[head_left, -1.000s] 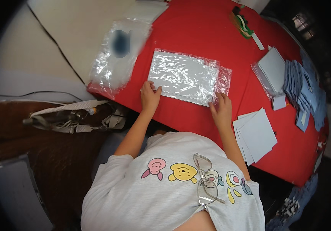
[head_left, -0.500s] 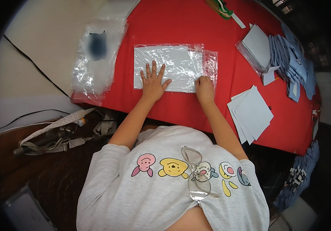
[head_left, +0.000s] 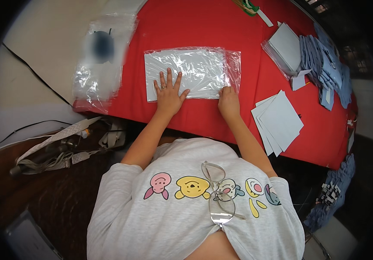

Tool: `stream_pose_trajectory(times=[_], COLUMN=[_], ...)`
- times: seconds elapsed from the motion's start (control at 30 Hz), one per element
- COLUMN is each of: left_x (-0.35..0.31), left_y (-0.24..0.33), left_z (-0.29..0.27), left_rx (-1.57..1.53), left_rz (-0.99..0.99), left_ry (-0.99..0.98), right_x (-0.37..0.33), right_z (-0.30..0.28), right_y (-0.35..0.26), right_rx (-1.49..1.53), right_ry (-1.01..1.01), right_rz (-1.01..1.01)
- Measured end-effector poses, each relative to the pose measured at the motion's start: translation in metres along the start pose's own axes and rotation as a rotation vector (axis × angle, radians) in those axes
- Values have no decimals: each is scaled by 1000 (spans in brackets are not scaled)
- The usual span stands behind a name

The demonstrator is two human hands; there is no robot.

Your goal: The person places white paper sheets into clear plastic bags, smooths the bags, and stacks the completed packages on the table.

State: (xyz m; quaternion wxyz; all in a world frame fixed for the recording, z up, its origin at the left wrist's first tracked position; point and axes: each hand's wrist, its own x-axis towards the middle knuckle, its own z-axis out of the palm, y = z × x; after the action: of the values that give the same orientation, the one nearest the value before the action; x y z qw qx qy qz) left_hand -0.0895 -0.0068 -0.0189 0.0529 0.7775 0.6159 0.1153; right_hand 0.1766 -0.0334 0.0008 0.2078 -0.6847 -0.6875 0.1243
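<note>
A clear plastic bag lies flat on the red-covered table, with a pale grey rectangular sheet under or inside its film; which of the two I cannot tell. My left hand rests palm down on the sheet's near left part, fingers spread, a ring on one finger. At the near right corner, my right hand is closed, its curled fingers pinching the bag's edge. The clear strip of film extends past the sheet on the right, beside that hand.
Clear bags lie stacked on the left. Loose pale sheets fan out on the right. Beyond them are a bagged stack of sheets and folded blue garments. A green-handled tool lies at the far edge.
The whole view has shifted slightly. The bag's clear strip on the right now lies level with its far edge instead of sitting lower. Both hands stay in nearly the same places.
</note>
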Motion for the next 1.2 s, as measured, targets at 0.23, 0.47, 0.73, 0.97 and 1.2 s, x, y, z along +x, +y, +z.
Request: stream_pose_trajectory(times=[0.23, 0.47, 0.73, 0.97, 1.2], left_x=[-14, -29, -29, -37, -38], left_y=[-2, -3, -2, -7, -8], left_z=[-3, -9, -10, -12, -12], left_rx=[0, -34, -29, -50, -45], left_rz=[107, 177, 189, 147, 159], left_ry=[-21, -46, -45, -59, -63], right_x=[-33, -36, 42, 30, 38], right_z=[-40, -68, -35, -74, -41], right_y=[47, 39, -1, 89, 0], right_rx=[189, 483, -228, -30, -58], right_ry=[187, 335, 128, 357, 110], right_rz=[369, 421, 69, 548, 3])
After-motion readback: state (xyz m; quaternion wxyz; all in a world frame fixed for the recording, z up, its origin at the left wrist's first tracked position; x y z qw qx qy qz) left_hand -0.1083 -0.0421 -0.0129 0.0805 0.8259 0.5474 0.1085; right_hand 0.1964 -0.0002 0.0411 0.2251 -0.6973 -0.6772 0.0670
